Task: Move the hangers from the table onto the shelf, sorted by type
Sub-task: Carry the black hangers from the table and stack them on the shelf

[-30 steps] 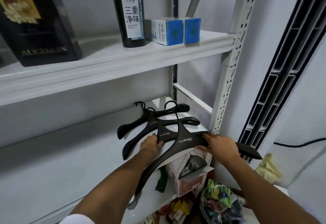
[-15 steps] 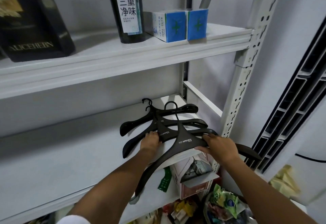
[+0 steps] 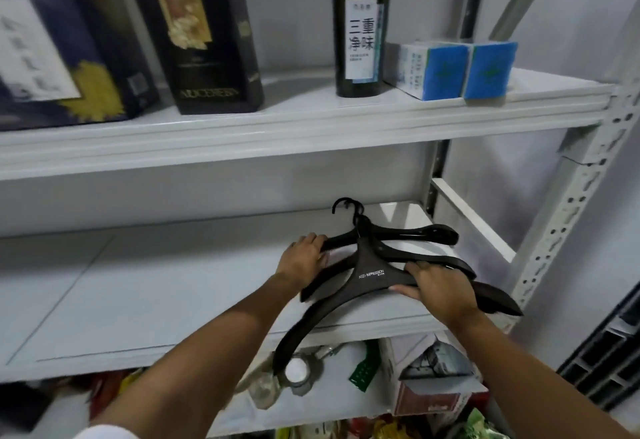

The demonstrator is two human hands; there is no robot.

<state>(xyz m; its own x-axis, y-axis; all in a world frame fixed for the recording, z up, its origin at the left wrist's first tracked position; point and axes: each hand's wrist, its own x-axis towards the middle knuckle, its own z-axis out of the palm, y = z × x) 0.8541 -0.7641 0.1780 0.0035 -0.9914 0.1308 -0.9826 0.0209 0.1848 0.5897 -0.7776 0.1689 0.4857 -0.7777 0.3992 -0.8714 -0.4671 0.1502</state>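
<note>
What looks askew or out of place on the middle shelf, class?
The top hanger lies askew across the other hangers: its near arm juts past the front edge of the middle shelf. The right hand grips it; the left hand holds the others.

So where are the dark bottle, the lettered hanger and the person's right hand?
dark bottle [image 3: 360, 40]: head view, on its white label.
lettered hanger [image 3: 372, 274]: head view, on its middle, at the white lettering.
right hand [image 3: 441, 291]: head view, on the back of the hand.
</note>
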